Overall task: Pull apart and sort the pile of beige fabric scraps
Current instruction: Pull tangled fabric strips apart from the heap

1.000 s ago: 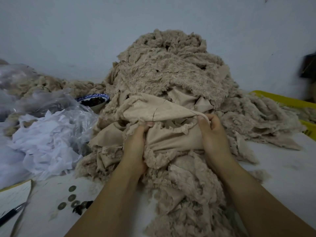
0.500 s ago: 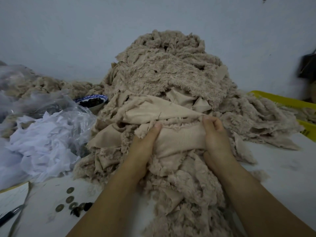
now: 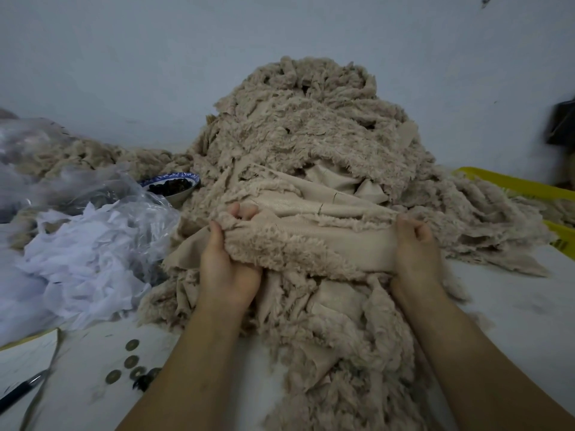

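Left of the pile's (image 3: pixel 311 135) near edge, a pen (image 3: pixel 18 393) lies on paper (image 3: pixel 28 353), with a few coins (image 3: pixel 130 362) beside it on the table (image 3: pixel 513 312). At the pile's front, the left hand (image 3: pixel 228 269) grips one end of a fleecy scrap (image 3: pixel 311 244), fingers curled into it. The right hand (image 3: pixel 415 253) closes in a fist round the other end. The scrap runs taut between them, lying against the pile's front. Farther left of the pile sits a heap of white shreds (image 3: pixel 84 262) with a clear bag (image 3: pixel 93 188) behind it. A blue-rimmed bowl (image 3: pixel 172 185) of dark bits touches the pile's left side. A yellow bin (image 3: pixel 513 185) shows at the pile's far right, and a pale wall (image 3: pixel 280 32) stands behind the pile.
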Action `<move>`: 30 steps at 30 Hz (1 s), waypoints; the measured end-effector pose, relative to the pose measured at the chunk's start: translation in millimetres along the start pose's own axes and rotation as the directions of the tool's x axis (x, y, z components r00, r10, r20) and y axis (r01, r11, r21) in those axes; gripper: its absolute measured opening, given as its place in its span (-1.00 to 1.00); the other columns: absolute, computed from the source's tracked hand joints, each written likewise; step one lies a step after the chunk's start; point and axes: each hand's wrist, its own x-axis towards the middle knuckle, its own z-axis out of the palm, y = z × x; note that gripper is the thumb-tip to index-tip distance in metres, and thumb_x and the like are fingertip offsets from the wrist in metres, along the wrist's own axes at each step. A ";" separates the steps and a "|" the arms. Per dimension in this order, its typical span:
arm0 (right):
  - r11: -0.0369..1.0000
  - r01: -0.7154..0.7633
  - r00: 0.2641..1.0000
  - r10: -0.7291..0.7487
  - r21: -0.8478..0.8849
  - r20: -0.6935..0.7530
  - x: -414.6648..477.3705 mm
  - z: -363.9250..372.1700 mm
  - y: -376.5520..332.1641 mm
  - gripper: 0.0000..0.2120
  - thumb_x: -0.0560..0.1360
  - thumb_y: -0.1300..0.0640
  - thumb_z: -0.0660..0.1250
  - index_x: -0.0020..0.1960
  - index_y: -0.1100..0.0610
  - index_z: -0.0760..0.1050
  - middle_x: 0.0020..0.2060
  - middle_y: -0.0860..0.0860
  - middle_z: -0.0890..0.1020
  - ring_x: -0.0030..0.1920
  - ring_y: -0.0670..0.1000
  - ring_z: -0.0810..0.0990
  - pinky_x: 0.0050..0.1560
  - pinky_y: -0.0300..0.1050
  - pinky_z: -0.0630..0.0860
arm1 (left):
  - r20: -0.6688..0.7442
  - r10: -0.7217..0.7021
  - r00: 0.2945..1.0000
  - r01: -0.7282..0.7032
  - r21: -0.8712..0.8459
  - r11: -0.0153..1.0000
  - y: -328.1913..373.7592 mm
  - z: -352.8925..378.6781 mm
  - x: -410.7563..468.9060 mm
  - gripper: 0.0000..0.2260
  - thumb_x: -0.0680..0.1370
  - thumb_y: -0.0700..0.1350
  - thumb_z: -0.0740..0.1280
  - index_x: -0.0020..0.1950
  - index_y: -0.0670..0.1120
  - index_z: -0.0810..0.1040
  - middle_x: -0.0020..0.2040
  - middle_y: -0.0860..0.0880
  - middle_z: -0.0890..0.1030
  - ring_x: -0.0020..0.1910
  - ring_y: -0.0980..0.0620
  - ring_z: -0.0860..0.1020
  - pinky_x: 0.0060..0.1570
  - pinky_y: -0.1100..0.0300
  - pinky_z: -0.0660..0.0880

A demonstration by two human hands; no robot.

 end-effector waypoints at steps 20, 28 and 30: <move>0.764 0.546 0.678 -0.164 -0.342 0.716 -48.2 14.3 -7.6 -0.51 0.53 -0.31 0.21 0.42 -0.22 0.31 0.34 -0.11 0.42 0.33 -0.09 0.37 0.29 -0.07 0.39 | 0.222 -0.294 0.930 0.151 0.499 0.853 -33.9 17.9 -24.6 -0.49 0.45 -0.36 0.28 0.40 -0.14 0.53 0.33 -0.15 0.59 0.31 -0.07 0.56 0.21 0.09 0.56; 0.741 0.609 0.696 -0.327 -0.284 0.640 -40.6 10.7 -5.2 -0.71 0.61 -0.01 0.19 -0.20 0.14 0.42 -0.24 -0.10 0.44 -0.14 -0.12 0.39 -0.22 -0.39 0.27 | 0.012 -0.014 1.000 0.010 0.262 0.965 -14.9 23.4 -16.5 -0.55 0.63 0.09 0.23 0.44 -0.11 0.46 0.34 -0.10 0.59 0.35 -0.07 0.54 0.33 0.03 0.44; 0.762 0.591 0.711 -0.338 -0.265 0.616 -39.8 9.7 -5.1 -0.69 0.63 0.05 0.20 -0.20 0.22 0.40 -0.21 0.00 0.43 -0.17 -0.12 0.40 -0.19 -0.39 0.29 | -0.032 0.055 0.998 -0.044 0.274 0.961 -12.5 22.6 -15.5 -0.61 0.64 0.10 0.21 0.39 -0.06 0.50 0.28 -0.04 0.64 0.29 -0.01 0.58 0.23 0.11 0.51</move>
